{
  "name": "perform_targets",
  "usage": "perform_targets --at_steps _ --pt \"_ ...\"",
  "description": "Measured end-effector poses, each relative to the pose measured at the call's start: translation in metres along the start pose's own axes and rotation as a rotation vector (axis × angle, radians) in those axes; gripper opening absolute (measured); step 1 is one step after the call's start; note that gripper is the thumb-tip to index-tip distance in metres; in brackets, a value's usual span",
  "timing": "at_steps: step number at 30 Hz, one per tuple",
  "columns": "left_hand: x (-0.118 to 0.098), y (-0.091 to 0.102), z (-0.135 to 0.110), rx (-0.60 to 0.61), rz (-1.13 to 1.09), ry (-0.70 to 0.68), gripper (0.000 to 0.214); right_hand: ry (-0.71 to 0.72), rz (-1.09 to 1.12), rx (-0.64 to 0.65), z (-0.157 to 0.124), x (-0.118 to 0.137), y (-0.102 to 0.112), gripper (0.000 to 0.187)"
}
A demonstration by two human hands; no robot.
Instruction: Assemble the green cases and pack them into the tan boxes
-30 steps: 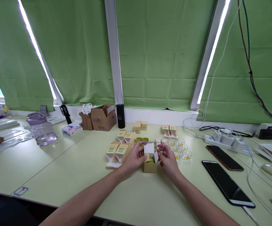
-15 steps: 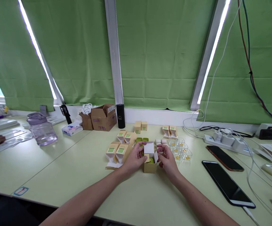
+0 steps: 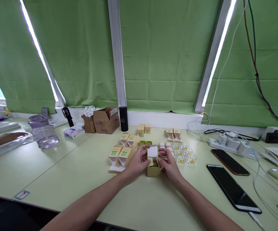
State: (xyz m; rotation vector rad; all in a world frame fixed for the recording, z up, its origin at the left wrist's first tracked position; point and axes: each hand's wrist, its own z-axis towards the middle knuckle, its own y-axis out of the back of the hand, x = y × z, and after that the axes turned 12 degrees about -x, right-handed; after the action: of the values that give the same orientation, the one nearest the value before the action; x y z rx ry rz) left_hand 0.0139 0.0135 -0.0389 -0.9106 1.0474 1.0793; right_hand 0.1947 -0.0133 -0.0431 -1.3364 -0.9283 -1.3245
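Observation:
A small kraft-brown box [image 3: 153, 172] stands upright on the table, its white-lined lid raised at the back and a green item [image 3: 155, 164] inside. My left hand [image 3: 141, 159] grips the box's left flap between thumb and fingers. On the other side, my right hand [image 3: 168, 162] has thumb and fingers closed on the right flap. Behind the hands are green lids or containers [image 3: 148, 142], partly hidden, and white round pieces [image 3: 168, 145]. Clear cups with gold centres [image 3: 181, 159] sit to the right. Flat, folded boxes with green labels [image 3: 118, 155] lie at the left.
Two closed small boxes [image 3: 144, 129] and two unfolded ones [image 3: 173, 134] stand farther back. Left are a purple-lidded water jug [image 3: 43, 133], a cardboard carton [image 3: 106, 121] and a black bottle [image 3: 123, 118]. Phones [image 3: 233, 186], cables and a power strip [image 3: 232, 147] lie right. Another person's hand [image 3: 11, 137] is far left.
My right hand has shifted slightly left and folded the right flap inward over the box. My left hand stays in place. The other person's hand has moved right and up.

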Motion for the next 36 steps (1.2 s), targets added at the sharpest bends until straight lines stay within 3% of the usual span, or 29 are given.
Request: perform_targets --at_steps 24,36 --pt "0.002 0.0 -0.001 -0.015 0.063 -0.048 0.06 0.028 -0.071 0.037 0.004 -0.008 0.001 0.06" --pt "-0.009 -0.001 -0.005 -0.028 0.122 -0.044 0.053 0.037 -0.1 0.058 0.005 -0.008 0.001 0.055"
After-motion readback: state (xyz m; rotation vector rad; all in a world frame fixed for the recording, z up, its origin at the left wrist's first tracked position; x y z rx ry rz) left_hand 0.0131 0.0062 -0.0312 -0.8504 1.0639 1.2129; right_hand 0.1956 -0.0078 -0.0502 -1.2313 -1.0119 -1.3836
